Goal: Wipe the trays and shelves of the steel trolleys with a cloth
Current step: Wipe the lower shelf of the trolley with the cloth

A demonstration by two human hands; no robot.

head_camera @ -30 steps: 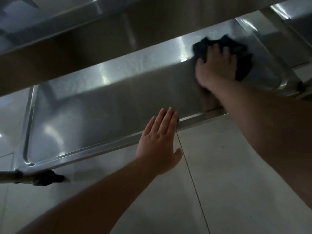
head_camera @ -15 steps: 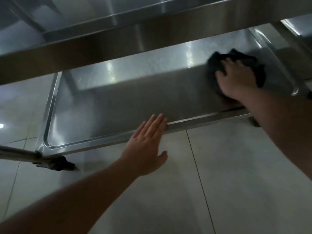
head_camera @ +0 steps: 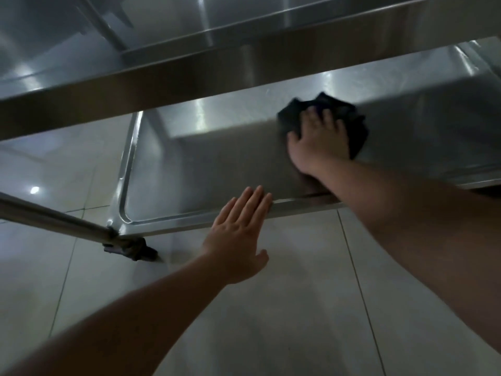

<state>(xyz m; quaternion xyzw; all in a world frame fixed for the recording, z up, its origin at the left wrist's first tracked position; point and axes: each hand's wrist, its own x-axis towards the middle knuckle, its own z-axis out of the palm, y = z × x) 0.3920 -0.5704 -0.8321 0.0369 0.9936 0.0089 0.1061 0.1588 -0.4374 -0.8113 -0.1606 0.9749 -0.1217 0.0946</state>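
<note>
Slid left along the lower shelf [head_camera: 217, 164] since half a second ago: right hand [head_camera: 318, 143] and dark cloth [head_camera: 353, 126] together.
Pressing the bunched cloth onto the steel with spread fingers rather than clasping it; left hand [head_camera: 238, 240] flat and open, straight fingertips [head_camera: 259, 195] touching the shelf's front rim.

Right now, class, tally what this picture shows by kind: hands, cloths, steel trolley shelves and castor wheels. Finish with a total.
hands: 2, the left hand and the right hand
dark cloth: 1
steel shelves: 2, the lower shelf and the upper shelf
castor wheel: 1
total: 6
</note>
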